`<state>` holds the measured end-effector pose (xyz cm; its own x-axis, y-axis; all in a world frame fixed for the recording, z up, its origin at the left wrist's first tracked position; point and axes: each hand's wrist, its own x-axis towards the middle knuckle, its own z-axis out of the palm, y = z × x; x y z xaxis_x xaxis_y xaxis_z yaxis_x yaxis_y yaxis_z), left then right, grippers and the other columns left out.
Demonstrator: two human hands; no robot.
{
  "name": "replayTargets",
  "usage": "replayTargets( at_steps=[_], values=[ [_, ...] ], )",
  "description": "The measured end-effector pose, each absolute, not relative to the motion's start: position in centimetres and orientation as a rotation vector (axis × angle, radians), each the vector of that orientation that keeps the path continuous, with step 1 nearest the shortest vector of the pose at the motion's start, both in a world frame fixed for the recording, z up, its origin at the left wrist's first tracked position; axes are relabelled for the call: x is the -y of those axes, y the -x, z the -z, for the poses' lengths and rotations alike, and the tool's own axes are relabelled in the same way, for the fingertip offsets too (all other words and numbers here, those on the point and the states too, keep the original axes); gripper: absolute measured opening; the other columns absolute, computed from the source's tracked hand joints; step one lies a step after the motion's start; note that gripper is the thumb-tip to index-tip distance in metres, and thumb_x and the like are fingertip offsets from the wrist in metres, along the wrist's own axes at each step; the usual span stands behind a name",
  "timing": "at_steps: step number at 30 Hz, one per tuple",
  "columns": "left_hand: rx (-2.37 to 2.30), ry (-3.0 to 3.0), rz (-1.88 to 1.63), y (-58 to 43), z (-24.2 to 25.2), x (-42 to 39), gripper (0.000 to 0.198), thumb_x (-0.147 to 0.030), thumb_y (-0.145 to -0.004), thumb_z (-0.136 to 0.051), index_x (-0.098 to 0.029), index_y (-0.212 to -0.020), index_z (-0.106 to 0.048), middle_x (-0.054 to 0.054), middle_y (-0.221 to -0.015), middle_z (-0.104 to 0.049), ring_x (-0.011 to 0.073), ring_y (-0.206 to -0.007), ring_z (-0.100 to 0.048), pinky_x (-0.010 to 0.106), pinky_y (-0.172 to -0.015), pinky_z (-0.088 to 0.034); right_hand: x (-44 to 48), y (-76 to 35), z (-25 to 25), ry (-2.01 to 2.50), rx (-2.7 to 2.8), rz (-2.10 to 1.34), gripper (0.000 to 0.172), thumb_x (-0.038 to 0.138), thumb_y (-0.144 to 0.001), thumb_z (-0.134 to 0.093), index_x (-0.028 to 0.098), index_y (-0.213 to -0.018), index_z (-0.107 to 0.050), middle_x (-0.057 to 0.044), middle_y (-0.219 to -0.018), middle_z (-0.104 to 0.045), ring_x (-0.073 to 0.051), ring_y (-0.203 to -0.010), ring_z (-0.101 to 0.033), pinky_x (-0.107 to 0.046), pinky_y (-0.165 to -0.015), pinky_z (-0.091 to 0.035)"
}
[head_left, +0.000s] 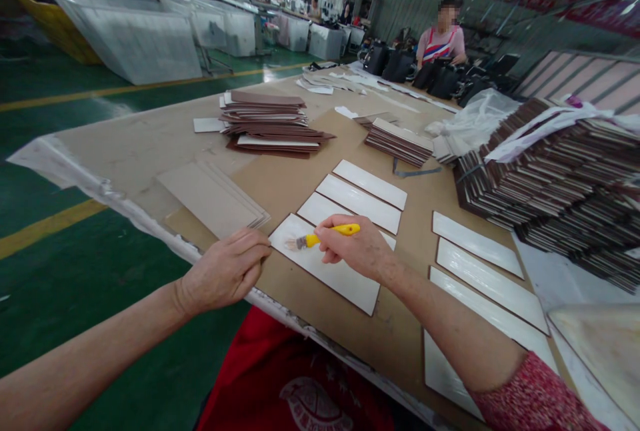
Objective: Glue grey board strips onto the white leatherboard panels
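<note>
Holding yellow brush (313,240) on white panel (345,283): right grip (356,244). Left grip (227,269) at corner, hold unclear; room toward table edge (283,316).

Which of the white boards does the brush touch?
The white board closest to the left hand, at its row's near end; the yellow brush touches no other.

white bin (140,44) beside yellow bin (57,28)

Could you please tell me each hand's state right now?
Left hand: curled at the brushed panel; grip unclear.
Right hand: closed, holding the brush.
</note>
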<state>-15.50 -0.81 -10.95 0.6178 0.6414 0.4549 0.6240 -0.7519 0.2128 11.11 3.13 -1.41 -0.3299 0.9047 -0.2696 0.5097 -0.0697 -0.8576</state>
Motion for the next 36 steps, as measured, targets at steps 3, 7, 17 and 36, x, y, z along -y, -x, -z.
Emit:
replayTargets(
  at_steps=[3,7,17,36],
  values=[
    [-1.09,-2.799,-0.8,15.5,11.1,0.8,0.024,-0.005,-0.088,-0.047,-0.012,-0.107,-0.062,0.013,-0.11,-0.064,0.0257,-0.108,-0.059,0.043,-0.102,-0.051,-3.2,-11.7,0.6,1.577,1.827,-1.351,0.014,0.025,-0.085,-0.061,0.019,-0.076,-0.069,0.001,-0.066,-0.071,-0.012,-0.053,-0.069,-0.017,-0.048,-0.05],
    [-1.095,-2.825,-0.81,15.5,11.2,0.8,0.024,-0.007,-0.089,-0.048,-0.013,-0.107,-0.062,0.013,-0.109,-0.065,0.026,-0.106,-0.06,0.044,-0.1,-0.052,-3.0,-11.6,0.4,1.491,1.747,-1.385,0.014,0.028,-0.088,-0.06,0.021,-0.084,-0.07,0.002,-0.069,-0.071,-0.01,-0.054,-0.068,-0.017,-0.05,-0.052],
    [-1.114,-2.811,-0.808,15.6,11.2,0.8,0.023,-0.008,-0.088,-0.048,-0.016,-0.105,-0.062,0.01,-0.108,-0.065,0.0249,-0.106,-0.061,0.043,-0.104,-0.051,-0.9,-13.9,1.6,1.624,1.539,-1.477,0.018,0.032,-0.091,-0.058,0.019,-0.082,-0.067,0.002,-0.062,-0.068,-0.01,-0.044,-0.062,-0.018,-0.043,-0.05],
    [-1.105,-2.826,-0.818,15.7,11.3,0.8,0.023,-0.007,-0.087,-0.049,-0.015,-0.104,-0.062,0.011,-0.108,-0.065,0.0253,-0.106,-0.061,0.045,-0.103,-0.051,0.0,-17.2,-0.6,1.481,1.7,-1.422,0.022,0.041,-0.087,-0.067,0.019,-0.089,-0.073,-0.001,-0.07,-0.073,-0.014,-0.068,-0.07,-0.024,-0.066,-0.054]
  ],
)
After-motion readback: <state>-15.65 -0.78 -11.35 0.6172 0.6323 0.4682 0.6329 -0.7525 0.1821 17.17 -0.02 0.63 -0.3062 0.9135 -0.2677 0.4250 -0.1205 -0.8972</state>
